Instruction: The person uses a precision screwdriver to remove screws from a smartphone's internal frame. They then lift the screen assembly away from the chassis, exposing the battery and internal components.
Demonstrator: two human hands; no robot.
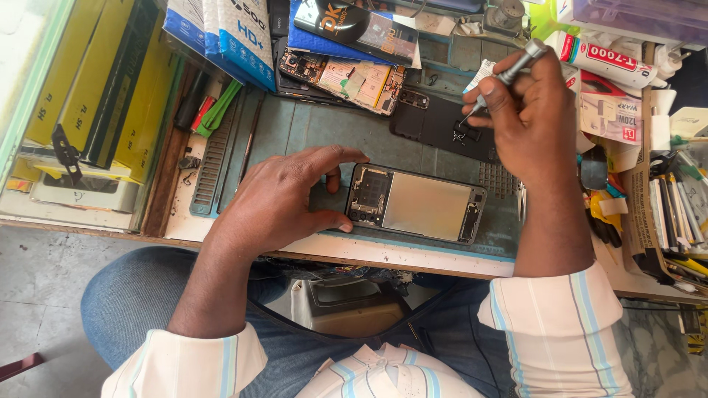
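Observation:
An opened phone [424, 206] lies back-side up on the blue-green work mat [317, 129], its metal plate and circuit parts exposed. My left hand [284, 199] grips its left end between thumb and fingers. My right hand [527, 110] holds a silver screwdriver [509, 74] tilted, its tip down on a black back cover [442, 125] that lies just behind the phone. A small dark part sits at the tip.
Another opened phone with a bare circuit board [346, 77] lies at the back. Yellow boxes [96, 81] stack at the left, blue packets [228, 33] behind. Glue tubes [608, 59], cartons and tools [678, 214] crowd the right side. A grey slotted tray [214, 166] sits left.

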